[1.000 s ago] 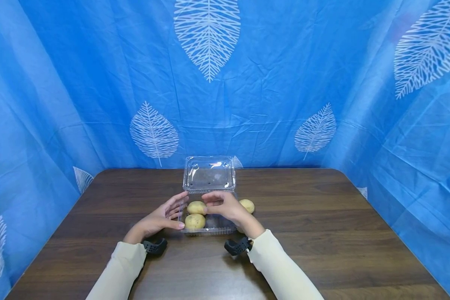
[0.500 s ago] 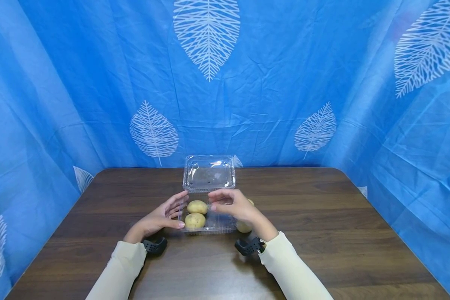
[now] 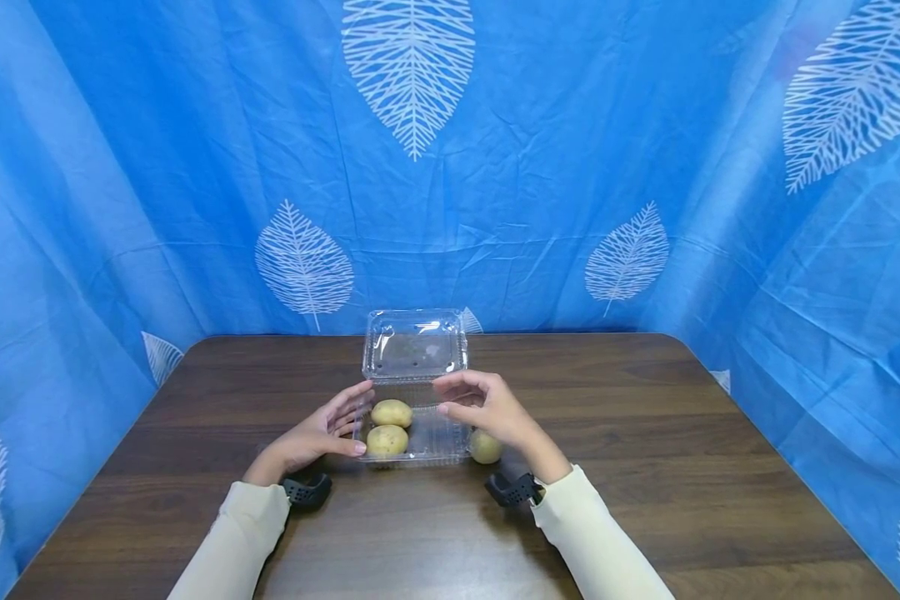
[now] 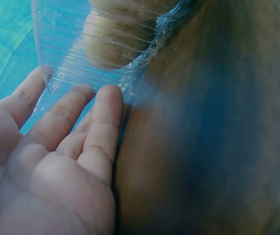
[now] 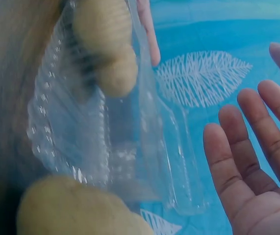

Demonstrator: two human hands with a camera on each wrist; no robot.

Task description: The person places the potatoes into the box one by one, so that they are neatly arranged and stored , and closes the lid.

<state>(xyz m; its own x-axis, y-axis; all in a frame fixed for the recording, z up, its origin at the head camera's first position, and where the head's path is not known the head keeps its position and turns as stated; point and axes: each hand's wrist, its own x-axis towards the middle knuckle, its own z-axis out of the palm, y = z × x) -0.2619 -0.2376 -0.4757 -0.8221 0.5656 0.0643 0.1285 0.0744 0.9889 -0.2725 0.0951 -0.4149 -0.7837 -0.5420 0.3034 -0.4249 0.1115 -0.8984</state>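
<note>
On the table stands a clear plastic clamshell box [image 3: 437, 435], its lid [image 3: 416, 343] raised at the back. Two yellow potatoes [image 3: 392, 413] lie in its left half, one behind the other. My left hand [image 3: 317, 435] rests at the box's left side, its fingertips [image 4: 108, 98] against the ribbed wall and its thumb at the front left corner. Above the right end of the box is my right hand [image 3: 487, 404], palm inward; the right wrist view shows its fingers [image 5: 257, 122] relaxed with nothing in them. A potato [image 3: 486, 447] sits outside, close beside the box's right wall.
The dark wooden table [image 3: 645, 467] reaches back to a blue curtain [image 3: 525, 150] with white leaf prints. Each wrist wears a black strap, like the one on the right wrist [image 3: 512, 490].
My right hand has moved right and a little up, away from the rear potato in the box, now covering the farther potato outside. My left hand has stayed at the box's left side.
</note>
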